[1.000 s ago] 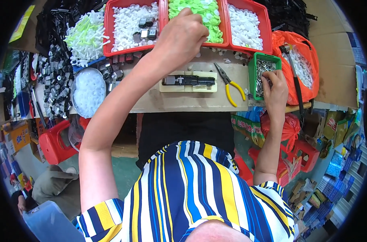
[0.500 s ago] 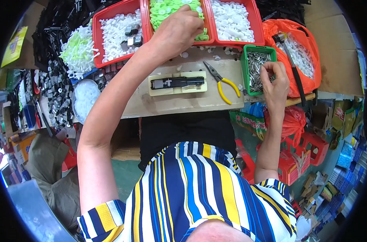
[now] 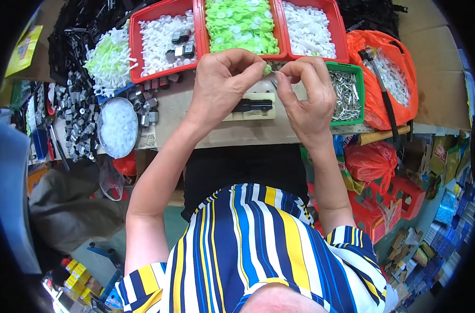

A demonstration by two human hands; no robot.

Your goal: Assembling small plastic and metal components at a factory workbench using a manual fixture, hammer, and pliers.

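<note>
My left hand [image 3: 222, 86] pinches a small green plastic piece [image 3: 268, 69] between thumb and fingertips, in front of the middle bin. Close to its right, my right hand [image 3: 311, 96] is pinched too, on a thin silver metal pin [image 3: 275, 73]; its tip points at the green piece. Below the hands lies a cream holder block [image 3: 248, 114] with a black elongated part [image 3: 256, 105] set in it, partly covered by my left hand. A green tray [image 3: 360, 94] of metal pins stands just right of my right hand. The pliers are mostly hidden behind that hand.
Red bins [image 3: 200, 31] along the back hold white and green plastic pieces. An orange bag [image 3: 407, 99] with white parts, and a hammer [image 3: 381, 88] on it, stands right. Left are a bowl of translucent pieces [image 3: 117, 128] and heaped black-and-grey parts [image 3: 78, 115].
My left hand has come back from the green-piece bin with a green piece. My right hand has moved left from the pin tray with a pin, and the two hands now meet.
</note>
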